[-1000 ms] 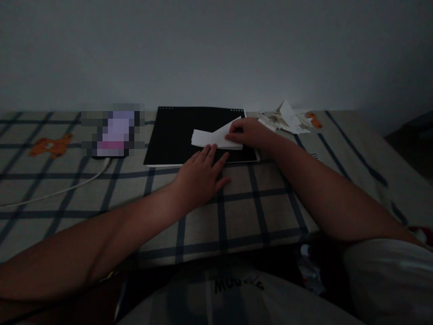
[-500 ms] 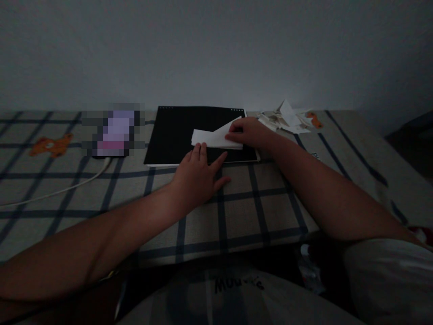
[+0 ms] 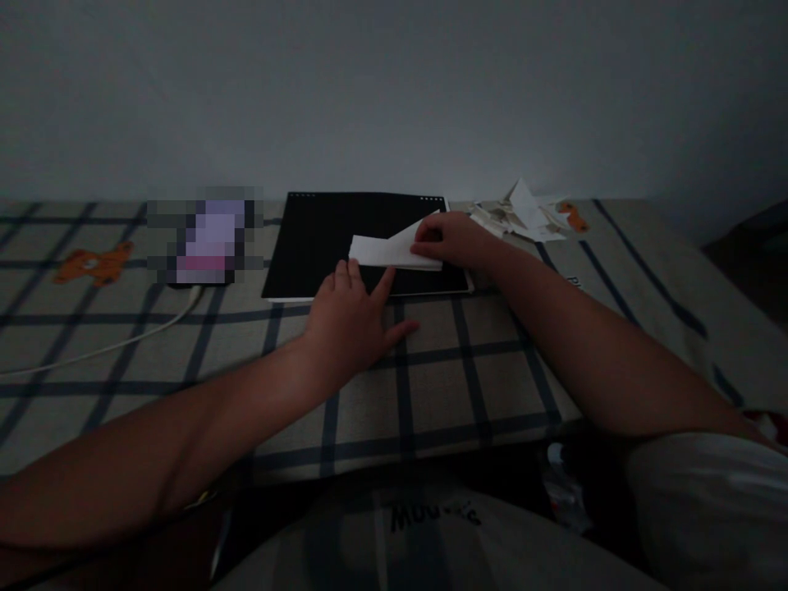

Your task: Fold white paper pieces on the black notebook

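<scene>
folded paper (image 3: 394, 250) on black pad (image 3: 320, 246), scraps (image 3: 520, 213) beside

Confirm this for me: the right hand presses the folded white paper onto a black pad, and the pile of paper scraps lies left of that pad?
Not quite. In the head view the paper scraps lie right of the black pad, not left. The right hand does press the folded white paper onto it.
</scene>
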Demonstrator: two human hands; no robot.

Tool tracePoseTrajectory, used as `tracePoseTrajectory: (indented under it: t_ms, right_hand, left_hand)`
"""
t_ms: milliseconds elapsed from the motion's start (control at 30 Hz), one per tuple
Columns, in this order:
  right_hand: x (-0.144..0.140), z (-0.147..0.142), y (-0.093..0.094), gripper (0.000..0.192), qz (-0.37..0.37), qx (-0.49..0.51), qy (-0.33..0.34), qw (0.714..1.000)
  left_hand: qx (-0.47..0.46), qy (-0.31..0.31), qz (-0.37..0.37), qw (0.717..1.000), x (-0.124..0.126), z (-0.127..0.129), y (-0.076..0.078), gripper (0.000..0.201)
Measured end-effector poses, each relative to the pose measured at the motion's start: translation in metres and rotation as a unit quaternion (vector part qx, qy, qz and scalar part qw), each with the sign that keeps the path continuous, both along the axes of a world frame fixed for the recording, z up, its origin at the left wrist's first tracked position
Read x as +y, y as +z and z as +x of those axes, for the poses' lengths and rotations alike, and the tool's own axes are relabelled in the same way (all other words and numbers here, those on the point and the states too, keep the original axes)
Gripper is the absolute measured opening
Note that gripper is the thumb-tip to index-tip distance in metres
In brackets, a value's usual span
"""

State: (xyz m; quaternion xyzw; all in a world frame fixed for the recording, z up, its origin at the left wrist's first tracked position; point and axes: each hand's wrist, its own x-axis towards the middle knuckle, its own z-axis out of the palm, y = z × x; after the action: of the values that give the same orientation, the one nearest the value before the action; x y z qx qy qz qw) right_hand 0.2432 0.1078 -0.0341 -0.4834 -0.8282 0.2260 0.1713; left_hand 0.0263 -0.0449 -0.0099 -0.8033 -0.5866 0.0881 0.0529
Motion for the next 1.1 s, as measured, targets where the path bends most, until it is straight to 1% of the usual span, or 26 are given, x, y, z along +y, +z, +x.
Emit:
tracePoseTrajectory:
  t_ms: [200,367,467,567,733,900,1000,1100]
  right_hand:
    - [0.003,0.001,-0.003,0.016,0.011,0.016,0.012,1.0]
    - [0.002,0.0,-0.001,0.016,0.0,0.013,0.003,1.0]
    - [0.001,0.0,-0.001,0.015,-0.001,0.011,-0.001,1.0]
    - [0.0,0.0,-0.001,0.015,0.008,0.016,0.004,1.0]
    - [0.0,0.0,-0.001,0.015,0.005,0.014,0.007,1.0]
    - [0.002,0.001,-0.003,0.017,0.01,0.01,0.015,1.0]
    - [0.003,0.002,-0.004,0.017,0.017,0.013,0.018,1.0]
    - [0.004,0.002,-0.005,0.014,0.021,0.013,0.017,1.0]
  left_hand:
    - [0.032,0.034,-0.026,0.999,0.0,0.004,0.009,0.104]
    - [0.0,0.038,-0.005,0.999,-0.005,0.003,0.006,0.101]
    - [-0.03,0.009,0.014,0.999,-0.006,0.001,0.001,0.094]
    - [-0.042,-0.021,0.011,0.999,-0.004,0.0,-0.002,0.088]
    - [-0.012,-0.043,-0.027,0.999,0.002,0.002,-0.004,0.09]
    - [0.001,-0.059,-0.014,0.998,0.004,0.0,-0.003,0.088]
    - [-0.003,-0.091,-0.002,0.996,0.005,-0.001,-0.005,0.082]
    - [-0.005,-0.128,-0.007,0.992,0.007,-0.002,-0.008,0.077]
